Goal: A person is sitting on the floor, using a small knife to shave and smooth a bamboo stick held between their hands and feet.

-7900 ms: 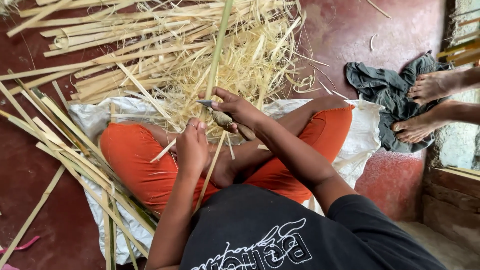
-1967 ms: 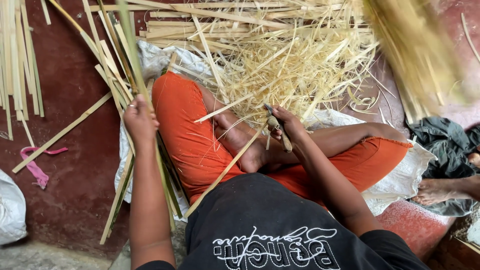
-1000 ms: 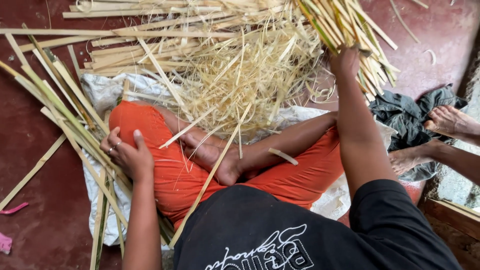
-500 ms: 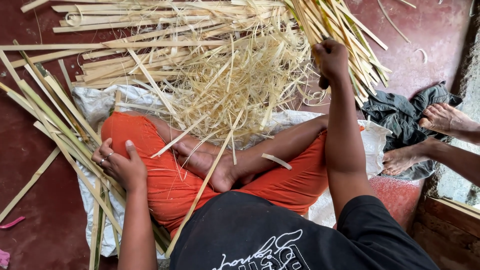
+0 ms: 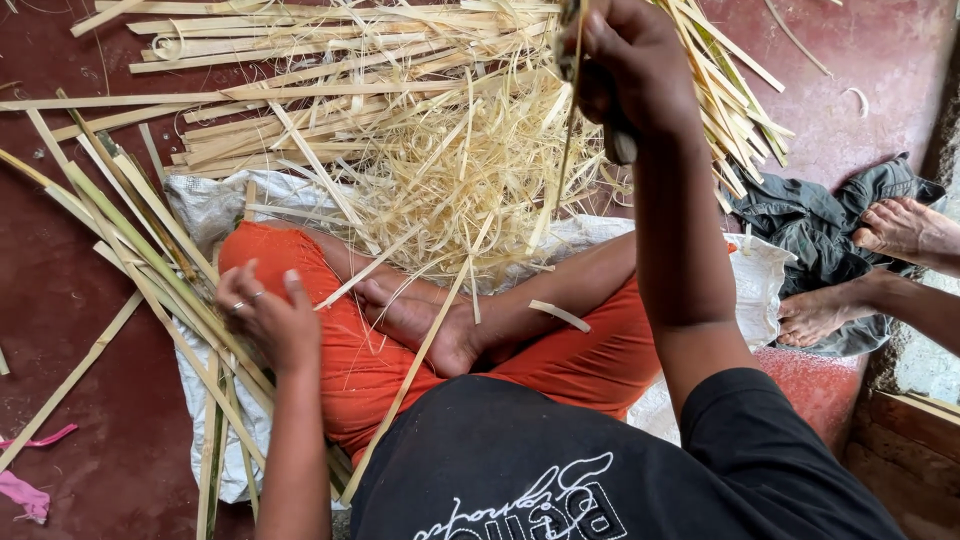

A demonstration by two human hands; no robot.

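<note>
Sitting cross-legged on a white woven sack (image 5: 215, 205), the person is clenching the raised right hand (image 5: 630, 65) around a thin pale bamboo strip (image 5: 568, 130) at the far right. The left hand (image 5: 268, 318) is resting open-fingered on green bamboo slats (image 5: 150, 265) beside the orange-clad left knee (image 5: 262, 258).

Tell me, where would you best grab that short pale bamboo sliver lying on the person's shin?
Probably pinch the short pale bamboo sliver across its narrow width near the middle, coming from above. It lies flat and slanted on the bare shin, free of the tangled heap of pale shavings, with both flat ends exposed. The left hand is nearest.
</note>
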